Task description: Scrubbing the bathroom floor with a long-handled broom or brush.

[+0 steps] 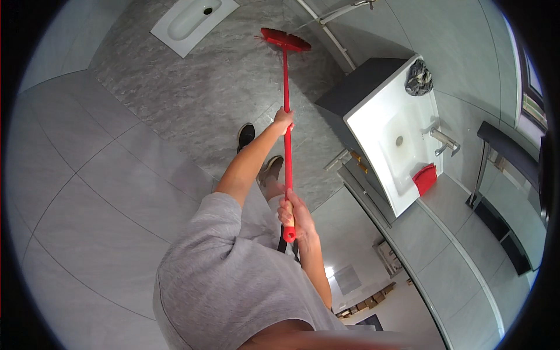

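Note:
A red broom (288, 157) stretches away from me, its long handle running from near my body to the far floor. My left hand (284, 119) is closed round the middle of the handle, with that arm reaching forward. Close to my body, my right hand (297, 214) wraps the handle's near end, where a tan band and a red end cap show. At the far end, the wide red broom head (286, 39) with dark bristles rests on the grey tiled floor (204, 87), close to the wall pipe.
A white squat toilet (195, 23) lies at the far left. On the right, a white washbasin (388, 146) with a chrome tap (444, 142) tops a dark cabinet (356, 87). A black plastic bag (419, 78) and red cloth (424, 178) sit on its rim. A pipe (338, 44) follows the far wall.

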`<action>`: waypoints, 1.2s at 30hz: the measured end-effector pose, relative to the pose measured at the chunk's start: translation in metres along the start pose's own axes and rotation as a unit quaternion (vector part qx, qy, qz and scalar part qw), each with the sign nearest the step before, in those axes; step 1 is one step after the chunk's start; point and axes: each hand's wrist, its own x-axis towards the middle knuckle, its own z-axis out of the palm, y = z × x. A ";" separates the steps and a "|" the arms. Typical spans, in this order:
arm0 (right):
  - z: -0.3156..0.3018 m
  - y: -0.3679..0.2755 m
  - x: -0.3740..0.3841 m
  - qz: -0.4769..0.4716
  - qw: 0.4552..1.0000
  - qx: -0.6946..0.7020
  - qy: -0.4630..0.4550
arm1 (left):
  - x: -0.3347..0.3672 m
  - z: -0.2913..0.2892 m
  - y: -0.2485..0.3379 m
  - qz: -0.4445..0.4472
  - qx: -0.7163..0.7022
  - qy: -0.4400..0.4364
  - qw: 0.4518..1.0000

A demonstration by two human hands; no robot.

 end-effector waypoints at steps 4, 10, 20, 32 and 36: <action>-0.027 0.020 -0.052 0.020 0.999 -0.011 0.043 | -0.067 0.011 -0.064 -0.028 -0.001 0.020 0.999; -0.026 0.018 -0.025 0.031 0.999 0.004 0.025 | -0.047 0.000 -0.056 -0.063 0.042 0.030 0.997; -0.019 0.015 -0.015 0.019 0.999 0.023 0.012 | -0.019 0.009 -0.041 -0.026 0.066 0.001 0.997; -0.003 -0.001 0.003 -0.009 1.000 -0.004 -0.018 | -0.006 0.004 -0.008 -0.015 0.091 0.044 0.995; 0.008 -0.012 -0.058 -0.058 0.992 -0.113 0.006 | -0.066 0.029 0.006 0.011 -0.022 0.006 1.000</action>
